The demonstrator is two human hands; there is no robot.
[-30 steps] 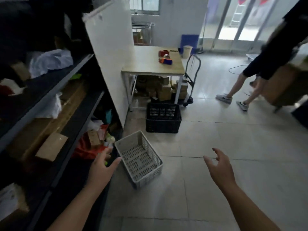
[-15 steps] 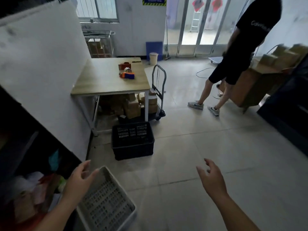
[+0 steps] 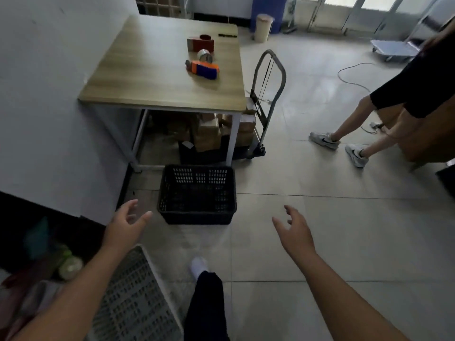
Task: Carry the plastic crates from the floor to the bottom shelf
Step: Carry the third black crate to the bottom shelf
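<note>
Pale floor tiles point(image 3: 320, 242) fill most of the view, with a wooden surface point(image 3: 152, 77) on white legs standing against the wall at the upper left. On it lie a red box point(image 3: 200, 43), a tape roll point(image 3: 204, 55) and an orange and blue tape dispenser point(image 3: 204, 69). Cardboard boxes point(image 3: 209, 134) sit under it, beside a folding hand cart point(image 3: 267, 94). 2 plastic crates are on the floor: a black crate point(image 3: 197, 195) stands upright just in front of the surface's legs, and a white crate point(image 3: 133, 301) lies at the lower left, partly under the left forearm. The left hand point(image 3: 124, 226) and right hand point(image 3: 295, 232) reach forward, empty, fingers point(image 3: 145, 215) spread wide. The black crate lies between the 2 hands and slightly beyond them, untouched, nearer the left. Another person's legs point(image 3: 352, 134) stand at the right.
</note>
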